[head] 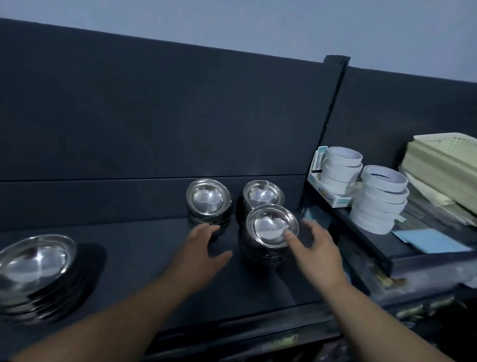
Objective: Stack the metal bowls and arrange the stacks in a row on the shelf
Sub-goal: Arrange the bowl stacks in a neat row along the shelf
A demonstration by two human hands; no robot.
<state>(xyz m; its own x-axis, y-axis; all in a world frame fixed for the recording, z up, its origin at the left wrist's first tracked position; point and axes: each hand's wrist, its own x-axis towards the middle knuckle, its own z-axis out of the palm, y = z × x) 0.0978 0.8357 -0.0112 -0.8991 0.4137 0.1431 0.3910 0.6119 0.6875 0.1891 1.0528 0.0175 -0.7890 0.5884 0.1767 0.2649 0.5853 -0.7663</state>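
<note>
Several stacks of shiny metal bowls stand on a dark shelf (135,264). A tall stack (271,226) is in front at the middle, with another stack (262,194) right behind it and a third stack (208,200) to the left at the back. A larger stack (30,270) sits at the far left. My right hand (319,251) is open, its forefinger resting on the rim of the front stack's top bowl. My left hand (204,247) is open too, with its fingertips at the foot of the back-left stack.
To the right, two piles of white tape rolls (381,198) stand on a raised black ledge, with a small box behind them. Cream plastic baskets (451,168) are stacked at the far right. A dark back panel runs behind the shelf.
</note>
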